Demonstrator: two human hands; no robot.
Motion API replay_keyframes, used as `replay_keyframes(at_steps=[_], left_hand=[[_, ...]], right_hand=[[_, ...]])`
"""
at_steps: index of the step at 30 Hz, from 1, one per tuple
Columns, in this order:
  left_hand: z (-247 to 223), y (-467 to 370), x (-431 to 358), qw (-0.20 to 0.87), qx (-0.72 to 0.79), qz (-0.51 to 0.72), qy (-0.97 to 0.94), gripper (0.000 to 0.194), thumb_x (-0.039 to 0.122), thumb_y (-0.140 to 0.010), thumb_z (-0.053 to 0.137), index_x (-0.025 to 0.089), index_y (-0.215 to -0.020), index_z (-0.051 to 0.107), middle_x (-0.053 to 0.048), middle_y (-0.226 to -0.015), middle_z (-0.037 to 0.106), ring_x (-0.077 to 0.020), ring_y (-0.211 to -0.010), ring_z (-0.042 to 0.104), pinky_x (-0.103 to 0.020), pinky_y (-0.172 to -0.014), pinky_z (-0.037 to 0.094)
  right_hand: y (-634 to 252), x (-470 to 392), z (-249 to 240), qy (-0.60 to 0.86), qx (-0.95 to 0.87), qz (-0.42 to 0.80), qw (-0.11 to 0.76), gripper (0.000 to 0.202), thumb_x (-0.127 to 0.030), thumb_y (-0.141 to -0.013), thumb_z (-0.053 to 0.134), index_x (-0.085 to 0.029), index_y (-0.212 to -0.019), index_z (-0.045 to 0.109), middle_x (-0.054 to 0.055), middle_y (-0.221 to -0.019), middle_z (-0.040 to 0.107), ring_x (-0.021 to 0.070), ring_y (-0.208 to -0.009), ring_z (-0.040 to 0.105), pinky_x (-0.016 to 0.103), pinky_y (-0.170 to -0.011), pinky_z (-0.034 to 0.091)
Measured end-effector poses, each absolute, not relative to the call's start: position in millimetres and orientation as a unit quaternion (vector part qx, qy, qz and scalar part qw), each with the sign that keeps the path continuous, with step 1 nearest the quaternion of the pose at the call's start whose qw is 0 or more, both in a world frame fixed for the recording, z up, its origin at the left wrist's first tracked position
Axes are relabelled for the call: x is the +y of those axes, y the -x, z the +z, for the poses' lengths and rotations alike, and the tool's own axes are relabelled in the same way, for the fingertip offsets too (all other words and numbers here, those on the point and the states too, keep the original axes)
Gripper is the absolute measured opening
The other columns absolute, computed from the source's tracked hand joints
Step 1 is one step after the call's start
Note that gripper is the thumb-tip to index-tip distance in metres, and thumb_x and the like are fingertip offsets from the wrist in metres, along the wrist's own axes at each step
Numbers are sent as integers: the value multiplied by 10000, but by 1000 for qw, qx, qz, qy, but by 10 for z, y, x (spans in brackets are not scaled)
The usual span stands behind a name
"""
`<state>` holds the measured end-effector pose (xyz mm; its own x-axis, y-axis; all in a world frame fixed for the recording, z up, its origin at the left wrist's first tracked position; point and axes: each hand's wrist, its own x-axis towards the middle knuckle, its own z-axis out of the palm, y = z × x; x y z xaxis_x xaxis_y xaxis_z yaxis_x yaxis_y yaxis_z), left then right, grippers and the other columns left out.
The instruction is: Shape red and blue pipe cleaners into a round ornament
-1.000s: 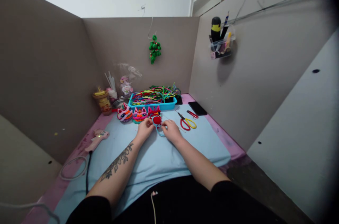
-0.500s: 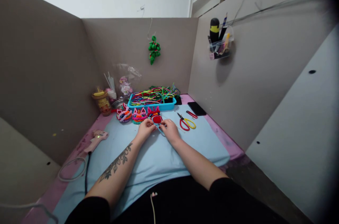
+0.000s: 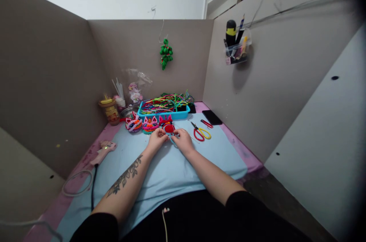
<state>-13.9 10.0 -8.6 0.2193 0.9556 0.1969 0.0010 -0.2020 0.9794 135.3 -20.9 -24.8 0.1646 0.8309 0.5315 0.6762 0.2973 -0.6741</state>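
Note:
Close together at the middle of the table, my left hand (image 3: 157,139) and my right hand (image 3: 183,142) have their fingertips pinched on a small red fuzzy piece edged in light blue (image 3: 169,129). A light blue strand (image 3: 173,141) hangs below it, between the hands. My fingers partly cover the piece, so its lower side is hidden. Just behind stand colourful fuzzy animal heads with ears: a red one (image 3: 165,120), a pink and orange one (image 3: 150,124), and a white, purple and red one (image 3: 133,123).
A blue tray (image 3: 164,115) of coloured fuzzy stems stands at the back. Scissors (image 3: 202,133), a red cutter (image 3: 206,123) and a black phone (image 3: 212,117) lie to the right. At left are a pink glue gun (image 3: 104,152) with its cord and a drink cup (image 3: 110,112). Partitions enclose three sides.
Both hands stay at nearly the same spot with the piece between them, the fingers shifting only slightly. The whole view has moved a little.

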Motion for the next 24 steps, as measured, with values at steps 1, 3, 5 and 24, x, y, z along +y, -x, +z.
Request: replay_keyframes(at_steps=[1, 3, 5, 24], left_hand=[[-81, 136, 93, 492, 395, 484, -607, 255, 248, -610, 683, 181, -739, 473, 53, -533, 565, -123, -517, 601, -227, -541, 448], [-71, 132, 85, 492, 395, 483, -607, 260, 256, -607, 688, 183, -737, 474, 54, -538, 564, -129, -526, 610, -230, -542, 452], [-70, 132, 84, 492, 397, 481, -607, 275, 268, -600, 698, 183, -736, 474, 56, -542, 563, -136, -536, 619, -233, -545, 456], [-103, 144, 102, 498, 396, 470, -611, 264, 210, -601, 707, 175, -736, 483, 41, -555, 583, -145, -544, 620, -241, -540, 459]], right_hand=[[-1354, -210, -244, 589, -640, 79, 487, 86, -216, -711, 612, -197, -791, 636, 32, -817, 627, 182, -814, 559, 291, -762, 429], [-1355, -215, -233, 593, -639, 78, 484, 72, -220, -716, 601, -198, -778, 630, 32, -808, 619, 181, -806, 557, 292, -756, 428], [-1357, -219, -221, 596, -639, 79, 480, 60, -222, -720, 589, -198, -764, 623, 31, -796, 613, 181, -803, 555, 295, -755, 427], [-1500, -224, 2, 607, -477, 4, 635, 547, -316, -888, 323, -94, -1383, 250, 194, -1452, 264, 266, -1391, 164, 504, -1095, 220]])
